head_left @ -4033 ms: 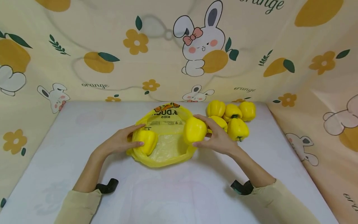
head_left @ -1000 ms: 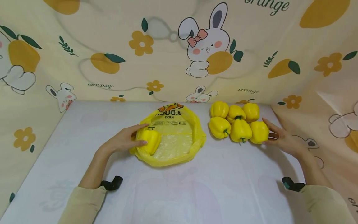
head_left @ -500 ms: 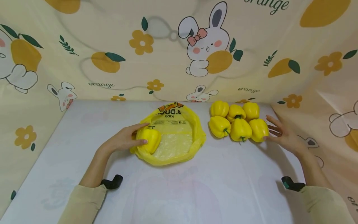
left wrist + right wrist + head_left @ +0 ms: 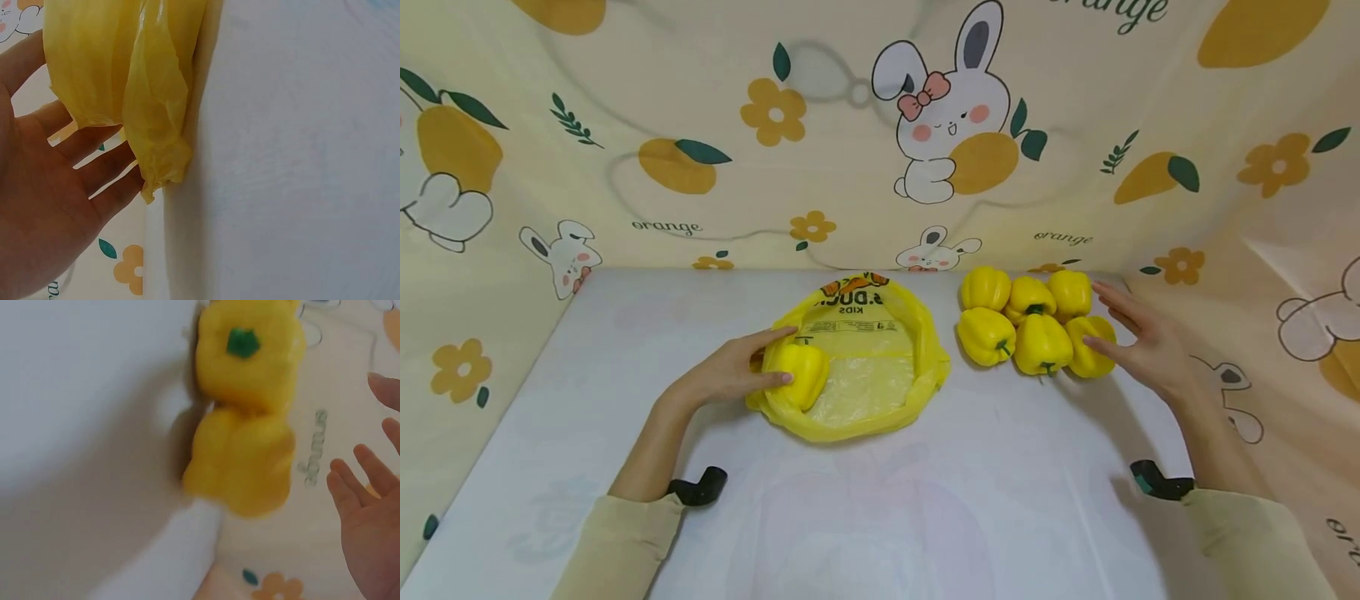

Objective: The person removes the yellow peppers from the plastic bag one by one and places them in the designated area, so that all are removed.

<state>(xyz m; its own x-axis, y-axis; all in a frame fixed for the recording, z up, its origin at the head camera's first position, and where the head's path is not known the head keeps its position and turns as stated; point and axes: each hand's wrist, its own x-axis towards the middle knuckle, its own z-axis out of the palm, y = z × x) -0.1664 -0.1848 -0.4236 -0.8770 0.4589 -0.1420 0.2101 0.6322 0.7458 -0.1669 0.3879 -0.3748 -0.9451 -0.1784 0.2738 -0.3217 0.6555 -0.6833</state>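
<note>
A yellow plastic bag [image 4: 872,387] lies with its mouth spread on the table, dark print on its inner back wall. My left hand [image 4: 726,371] grips its left rim, fingers outside and thumb against a yellow bell pepper [image 4: 808,375] just inside. The left wrist view has the fingers behind the hanging plastic [image 4: 156,94]. Several more yellow bell peppers [image 4: 1043,343] stand grouped at the right. Over the rightmost bell pepper [image 4: 1093,354], my right hand [image 4: 1150,350] is spread, thumb overlapping it in the head view. In the right wrist view that hand appears apart from two peppers.
Patterned cloth [image 4: 820,167] walls the white table [image 4: 865,517] at the back and both sides. The right-hand cloth rises close beside my right arm. Each wrist carries a black camera mount [image 4: 700,487].
My right hand has carried a bell pepper from the bag's mouth to the right end of the group and let go. It has since shifted up and slightly left. The left hand keeps its grip.
</note>
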